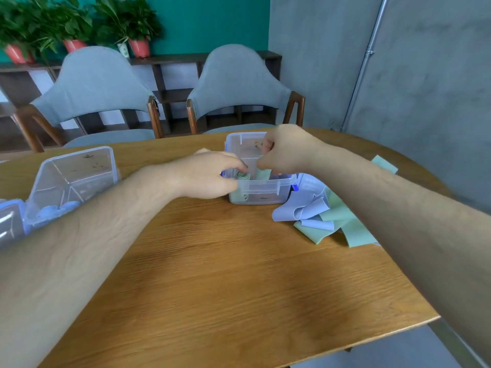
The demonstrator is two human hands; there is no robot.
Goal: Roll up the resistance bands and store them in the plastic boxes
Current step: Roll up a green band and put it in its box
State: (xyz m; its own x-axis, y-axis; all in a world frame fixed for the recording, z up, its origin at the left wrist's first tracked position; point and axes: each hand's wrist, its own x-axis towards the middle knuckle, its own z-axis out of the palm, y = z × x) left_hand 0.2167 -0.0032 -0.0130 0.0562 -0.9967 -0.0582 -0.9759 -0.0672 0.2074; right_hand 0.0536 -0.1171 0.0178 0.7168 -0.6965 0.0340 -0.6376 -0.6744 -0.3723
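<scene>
Two hands in view, both at one clear plastic box [261,185] mid-table. My left hand [207,173] sits at the box's near-left corner. Its fingers [239,163] curl down over the rim, tips just above one green roll [244,176] standing on end inside. I can't tell whether they pinch that roll or only hook the wall. My right hand [287,150] is a loose fist over the box's right half. Thumb and forefinger pinch one green band [263,173], which hangs from the fingers down into the box, just right of the roll. More green shows through the front wall below the left fingertips; can't tell if it's a second roll or the same one. Right of the right-hand fingers, against the box's right side, is one heap of loose bands [313,211]. They are pale blue and green mixed, and they overlap too much to count. One more green strip [384,163] pokes out beyond the right forearm. Well left of the left fingers, past the forearm, a second clear box [74,171] sits tilted. It has what look like two pale blue rolls [47,211] at its low end. Everything is on one wooden table [225,274]. Far side of the fingers: two grey chairs [93,83] and four potted plants [139,47], three in red pots and one in white.
</scene>
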